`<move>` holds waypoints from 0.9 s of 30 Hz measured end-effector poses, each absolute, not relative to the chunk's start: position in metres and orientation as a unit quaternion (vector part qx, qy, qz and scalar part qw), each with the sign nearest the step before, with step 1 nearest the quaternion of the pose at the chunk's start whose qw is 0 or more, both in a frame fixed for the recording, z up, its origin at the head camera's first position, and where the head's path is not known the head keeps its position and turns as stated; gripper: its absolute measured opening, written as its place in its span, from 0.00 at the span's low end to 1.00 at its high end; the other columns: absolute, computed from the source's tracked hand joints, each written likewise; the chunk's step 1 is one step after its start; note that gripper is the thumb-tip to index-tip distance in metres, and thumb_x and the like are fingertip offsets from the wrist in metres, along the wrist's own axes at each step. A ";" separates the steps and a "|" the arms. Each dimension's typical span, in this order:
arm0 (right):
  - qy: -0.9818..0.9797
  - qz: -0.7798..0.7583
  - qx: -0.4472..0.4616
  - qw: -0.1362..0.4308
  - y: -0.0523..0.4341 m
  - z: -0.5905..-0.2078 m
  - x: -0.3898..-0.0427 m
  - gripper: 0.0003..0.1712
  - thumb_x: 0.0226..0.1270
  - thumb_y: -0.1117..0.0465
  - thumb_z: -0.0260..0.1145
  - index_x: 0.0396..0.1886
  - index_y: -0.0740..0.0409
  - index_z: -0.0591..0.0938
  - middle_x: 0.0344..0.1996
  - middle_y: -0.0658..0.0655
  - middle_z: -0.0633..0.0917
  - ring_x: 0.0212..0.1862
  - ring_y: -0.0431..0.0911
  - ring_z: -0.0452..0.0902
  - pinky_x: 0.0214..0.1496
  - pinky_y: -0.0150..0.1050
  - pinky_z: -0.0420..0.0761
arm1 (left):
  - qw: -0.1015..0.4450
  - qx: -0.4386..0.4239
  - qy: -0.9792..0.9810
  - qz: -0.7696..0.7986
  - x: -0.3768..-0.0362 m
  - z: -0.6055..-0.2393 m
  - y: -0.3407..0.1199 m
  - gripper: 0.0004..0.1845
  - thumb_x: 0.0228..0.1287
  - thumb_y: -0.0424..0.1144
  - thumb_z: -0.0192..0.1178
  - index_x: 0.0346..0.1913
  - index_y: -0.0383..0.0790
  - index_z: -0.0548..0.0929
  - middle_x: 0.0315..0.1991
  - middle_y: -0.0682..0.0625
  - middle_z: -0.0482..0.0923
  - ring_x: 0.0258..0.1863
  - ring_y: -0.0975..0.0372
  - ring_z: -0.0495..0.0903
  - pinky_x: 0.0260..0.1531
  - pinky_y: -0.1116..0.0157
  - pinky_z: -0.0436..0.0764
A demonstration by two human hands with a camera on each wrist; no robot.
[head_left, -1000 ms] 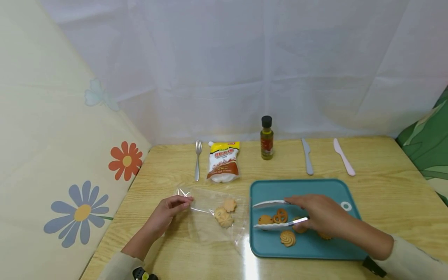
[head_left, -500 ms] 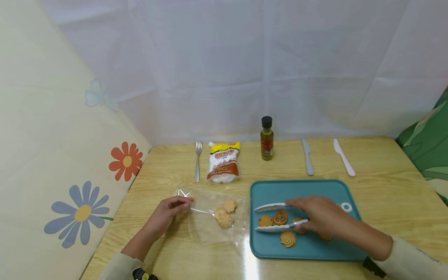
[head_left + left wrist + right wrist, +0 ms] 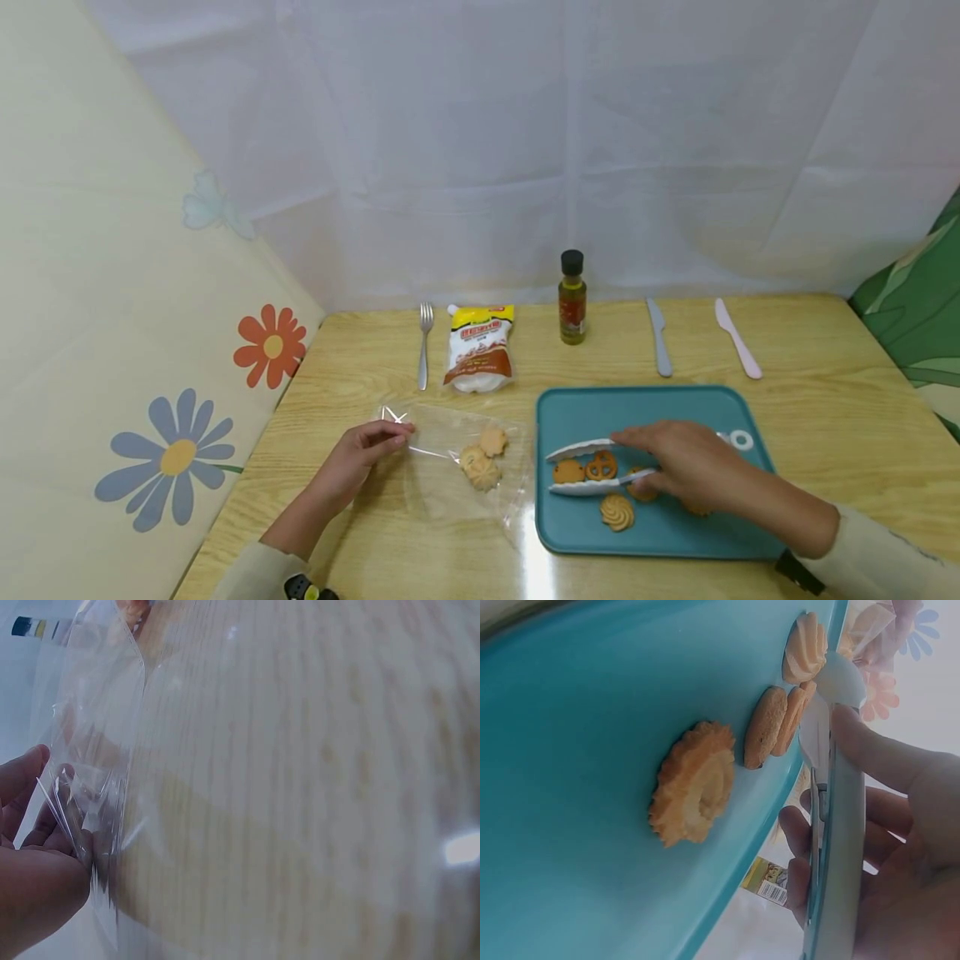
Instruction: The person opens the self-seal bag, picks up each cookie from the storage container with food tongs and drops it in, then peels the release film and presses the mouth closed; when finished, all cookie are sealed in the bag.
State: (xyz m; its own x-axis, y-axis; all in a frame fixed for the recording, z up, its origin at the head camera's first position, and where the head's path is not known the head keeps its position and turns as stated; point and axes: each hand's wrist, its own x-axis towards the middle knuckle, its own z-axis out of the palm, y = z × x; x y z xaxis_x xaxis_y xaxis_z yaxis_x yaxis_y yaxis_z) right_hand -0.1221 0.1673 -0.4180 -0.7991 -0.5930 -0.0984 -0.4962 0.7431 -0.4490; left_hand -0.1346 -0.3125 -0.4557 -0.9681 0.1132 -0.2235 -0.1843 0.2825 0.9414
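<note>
In the lower right of the head view the right hand (image 3: 678, 471) grips a pair of white tongs (image 3: 592, 467) over the teal tray (image 3: 645, 408), and in the last second those tongs have slid slightly down and toward the left edge of the tray while their two arms drew closer together; they now bracket the pretzel-shaped cookie (image 3: 601, 465) and the round cookie (image 3: 568, 472) beside it, though whether either is actually pinched cannot be told from here. That narrowing suggests a cookie is about to be picked up, not yet lifted. The swirl cookie (image 3: 617, 511) lies just below the tongs on the tray, untouched and where it was. The right wrist view shows the fingers curled round the tong arm, with a ring-shaped cookie (image 3: 694, 784) lying flat on the teal surface nearby. Left of centre, the left hand (image 3: 360, 450) has not moved: it pinches the edge of a clear plastic bag (image 3: 450, 467) lying on the wooden table (image 3: 825, 400), and the left wrist view confirms fingertips (image 3: 71, 847) clamped on the crinkled film. Three pale cookies (image 3: 482, 457) sit inside the bag, unchanged
</note>
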 end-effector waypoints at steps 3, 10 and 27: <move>0.926 -0.203 -0.295 0.119 0.167 -0.418 -0.122 0.37 0.59 0.48 0.79 0.68 0.51 0.81 0.63 0.58 0.84 0.61 0.59 0.81 0.56 0.60 0.82 | 0.124 -0.022 0.791 0.599 -0.135 -0.456 -0.313 0.14 0.75 0.32 0.61 0.55 0.24 0.83 0.64 0.37 0.79 0.57 0.74 0.78 0.56 0.75 0.77; 0.924 -0.209 -0.301 0.113 0.169 -0.417 -0.123 0.37 0.58 0.48 0.79 0.67 0.51 0.82 0.62 0.56 0.85 0.59 0.58 0.82 0.53 0.58 0.83 | 0.121 -0.020 0.790 0.601 -0.134 -0.456 -0.313 0.14 0.75 0.32 0.61 0.55 0.23 0.82 0.64 0.37 0.80 0.57 0.73 0.79 0.56 0.74 0.78; 0.922 -0.220 -0.305 0.094 0.167 -0.415 -0.125 0.36 0.58 0.50 0.80 0.67 0.49 0.82 0.60 0.54 0.86 0.58 0.56 0.84 0.52 0.56 0.85 | 0.119 -0.018 0.791 0.599 -0.134 -0.457 -0.312 0.15 0.74 0.32 0.61 0.55 0.23 0.82 0.63 0.37 0.80 0.56 0.74 0.78 0.56 0.75 0.77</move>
